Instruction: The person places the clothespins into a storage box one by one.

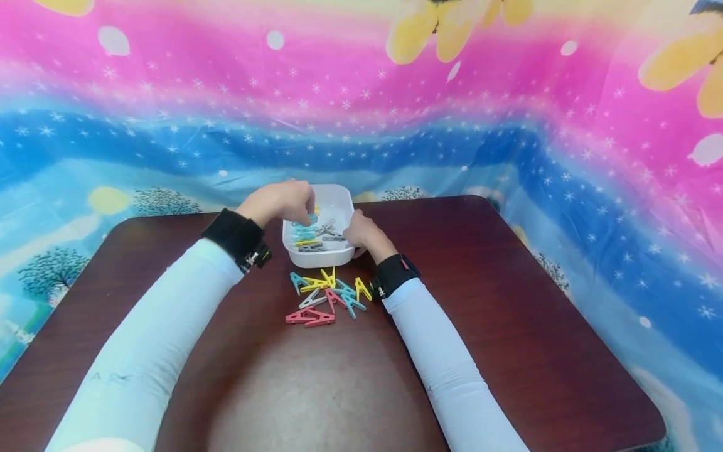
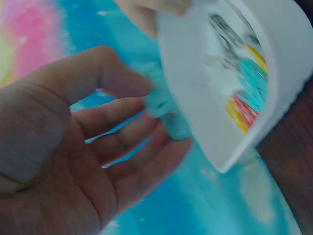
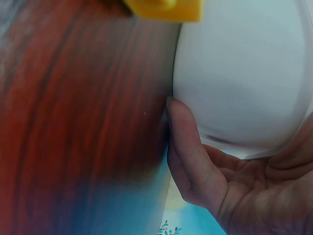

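My left hand pinches a light blue clothespin between thumb and fingers, over the left part of a white plastic tub. With my right hand I grip the tub's right side; the right wrist view shows the fingers curled against its outer wall. Inside the tub, light blue clothespins lie in a row along the left side with yellow ones among them. Grey clothespins lie loosely in its middle, and the left wrist view also shows a red clothespin in there.
In front of the tub, several loose clothespins lie in a pile on the dark brown table: yellow, red, blue and whitish. A colourful printed cloth hangs behind the table and along its right side.
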`<state>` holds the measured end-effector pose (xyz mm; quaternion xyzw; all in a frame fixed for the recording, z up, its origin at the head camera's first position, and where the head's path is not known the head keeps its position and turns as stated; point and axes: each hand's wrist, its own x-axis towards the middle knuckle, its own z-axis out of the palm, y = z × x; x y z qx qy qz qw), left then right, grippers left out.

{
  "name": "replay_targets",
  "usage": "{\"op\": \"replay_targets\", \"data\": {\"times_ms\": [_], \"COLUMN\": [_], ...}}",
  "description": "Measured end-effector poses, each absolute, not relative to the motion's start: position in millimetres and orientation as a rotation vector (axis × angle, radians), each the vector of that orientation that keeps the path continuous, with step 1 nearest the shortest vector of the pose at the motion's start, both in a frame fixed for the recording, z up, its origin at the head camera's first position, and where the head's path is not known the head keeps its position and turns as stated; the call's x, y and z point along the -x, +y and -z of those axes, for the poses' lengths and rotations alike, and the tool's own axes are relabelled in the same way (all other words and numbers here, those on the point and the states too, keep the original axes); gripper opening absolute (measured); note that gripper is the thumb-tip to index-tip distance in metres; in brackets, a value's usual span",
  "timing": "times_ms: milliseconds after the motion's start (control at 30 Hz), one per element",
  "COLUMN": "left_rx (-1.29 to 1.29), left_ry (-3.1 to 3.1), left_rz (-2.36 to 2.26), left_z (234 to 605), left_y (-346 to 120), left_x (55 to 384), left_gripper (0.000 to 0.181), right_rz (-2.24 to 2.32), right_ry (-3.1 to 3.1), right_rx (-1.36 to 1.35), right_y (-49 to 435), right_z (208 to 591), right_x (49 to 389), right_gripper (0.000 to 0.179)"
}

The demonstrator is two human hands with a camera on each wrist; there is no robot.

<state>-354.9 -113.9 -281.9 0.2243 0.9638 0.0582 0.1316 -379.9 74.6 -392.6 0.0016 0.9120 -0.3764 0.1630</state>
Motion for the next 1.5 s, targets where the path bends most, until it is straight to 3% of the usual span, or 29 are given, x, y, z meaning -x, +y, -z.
{"op": "replay_targets", "data": {"times_ms": [367,800,1500], "left_rx": [-0.542,-0.577,-0.552], "left_ry": [2.953,3.030,3.013], "left_rz": [-0.504,-0.629,-0.652], "left_z": [301,344,373], "left_y": [-99,-80,-82], "left_x": [403,415,419], "left_gripper": [0.035,0.030,0.027], "right_rz": [1.035,1.035,1.014], "right_ry": [2.598,2.603,2.599], "right_rx": [0.000,0.008,-0.005], "right_y": [74,76,75], "right_z": [389,389,389], "right_x": [379,376,383], "right_gripper": [0.063,0.060,0.060]}}
